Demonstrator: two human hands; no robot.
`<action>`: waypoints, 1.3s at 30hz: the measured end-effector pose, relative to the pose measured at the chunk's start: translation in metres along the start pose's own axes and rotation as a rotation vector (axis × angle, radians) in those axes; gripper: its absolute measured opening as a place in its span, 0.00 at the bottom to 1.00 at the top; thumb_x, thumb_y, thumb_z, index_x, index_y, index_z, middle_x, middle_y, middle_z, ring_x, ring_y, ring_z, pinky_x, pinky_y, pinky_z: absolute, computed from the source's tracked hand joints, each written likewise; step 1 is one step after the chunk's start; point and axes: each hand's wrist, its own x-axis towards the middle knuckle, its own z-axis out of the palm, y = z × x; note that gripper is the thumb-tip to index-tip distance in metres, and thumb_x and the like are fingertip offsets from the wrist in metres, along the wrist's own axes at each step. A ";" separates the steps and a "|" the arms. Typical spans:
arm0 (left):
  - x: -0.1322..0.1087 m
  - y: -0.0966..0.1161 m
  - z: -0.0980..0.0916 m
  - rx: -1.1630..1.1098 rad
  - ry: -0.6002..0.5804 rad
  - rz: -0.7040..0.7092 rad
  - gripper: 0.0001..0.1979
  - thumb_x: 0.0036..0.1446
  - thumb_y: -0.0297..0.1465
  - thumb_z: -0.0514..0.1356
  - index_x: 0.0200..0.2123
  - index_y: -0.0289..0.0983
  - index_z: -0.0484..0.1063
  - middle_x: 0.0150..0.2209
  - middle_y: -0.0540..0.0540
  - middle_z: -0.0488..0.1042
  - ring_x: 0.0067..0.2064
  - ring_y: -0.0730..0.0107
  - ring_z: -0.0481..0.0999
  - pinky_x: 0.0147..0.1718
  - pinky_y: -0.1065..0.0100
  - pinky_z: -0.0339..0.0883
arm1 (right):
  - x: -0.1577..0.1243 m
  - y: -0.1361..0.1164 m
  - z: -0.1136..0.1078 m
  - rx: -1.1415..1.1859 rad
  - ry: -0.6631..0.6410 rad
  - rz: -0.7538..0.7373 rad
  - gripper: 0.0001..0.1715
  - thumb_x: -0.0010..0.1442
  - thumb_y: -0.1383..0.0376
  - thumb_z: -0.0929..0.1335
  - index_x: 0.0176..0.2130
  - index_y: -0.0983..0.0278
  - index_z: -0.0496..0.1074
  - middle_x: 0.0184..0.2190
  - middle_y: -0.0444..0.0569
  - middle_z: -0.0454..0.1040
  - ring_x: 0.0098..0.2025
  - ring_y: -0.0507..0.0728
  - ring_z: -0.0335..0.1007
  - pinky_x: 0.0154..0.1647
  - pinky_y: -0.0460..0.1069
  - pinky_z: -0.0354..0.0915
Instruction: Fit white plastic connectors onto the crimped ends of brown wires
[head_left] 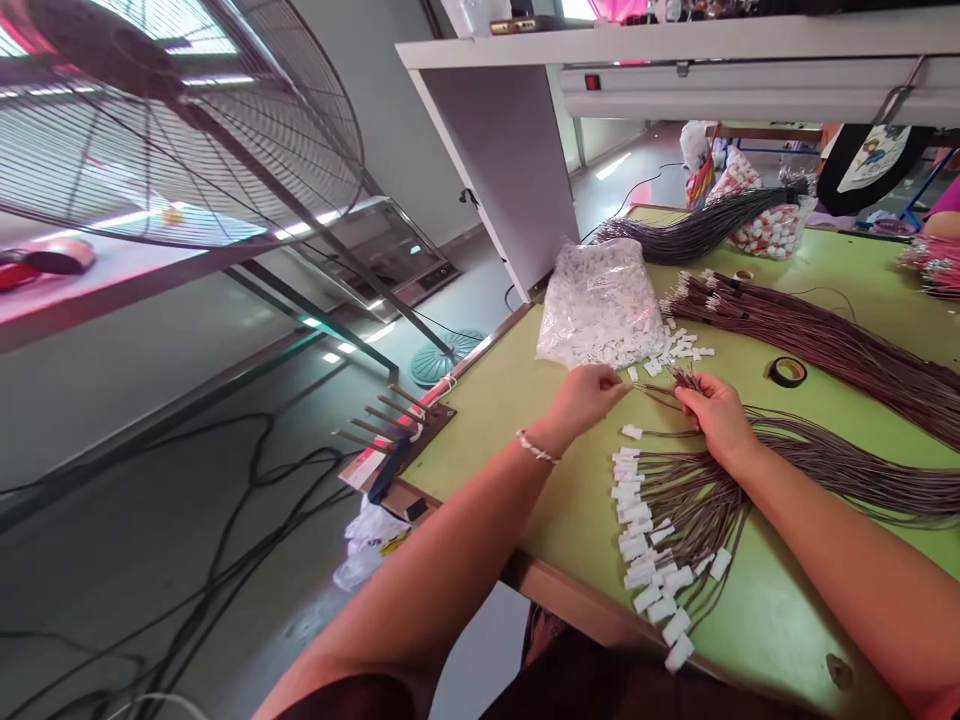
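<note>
My left hand is closed in a pinch; the end of a thin brown wire reaches its fingertips. What else may lie between those fingers is too small to tell. My right hand is closed around several brown wires, their bare tips sticking out above the thumb. Below it, a fan of brown wires ends in white plastic connectors near the table's front edge. Loose white connectors are spilled just beyond both hands, at the mouth of a clear plastic bag full of them.
A bundle of dark red-brown wires and a roll of black tape lie on the green table. Black wires rest farther back. Metal pegs stick out at the left edge. A large fan stands left.
</note>
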 end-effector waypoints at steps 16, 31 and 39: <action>0.018 0.005 0.001 0.247 0.276 0.073 0.13 0.51 0.25 0.54 0.34 0.34 0.78 0.35 0.38 0.77 0.38 0.57 0.75 0.40 0.62 0.66 | -0.002 0.007 -0.002 -0.192 0.017 -0.229 0.13 0.47 0.59 0.68 0.20 0.63 0.63 0.17 0.38 0.56 0.23 0.48 0.49 0.24 0.45 0.50; -0.009 0.006 0.023 -1.065 -0.170 -0.137 0.14 0.43 0.33 0.70 0.27 0.30 0.71 0.21 0.50 0.71 0.21 0.82 0.68 0.21 0.78 0.61 | -0.010 0.008 -0.003 -0.446 -0.025 -0.335 0.11 0.51 0.59 0.67 0.25 0.64 0.68 0.19 0.41 0.64 0.23 0.50 0.56 0.25 0.46 0.55; -0.009 0.004 0.023 -1.029 -0.179 -0.119 0.14 0.44 0.34 0.69 0.27 0.31 0.71 0.20 0.50 0.70 0.20 0.82 0.67 0.20 0.78 0.61 | -0.010 0.010 -0.005 -0.443 -0.029 -0.351 0.11 0.52 0.59 0.66 0.25 0.63 0.66 0.19 0.41 0.63 0.23 0.50 0.56 0.25 0.46 0.55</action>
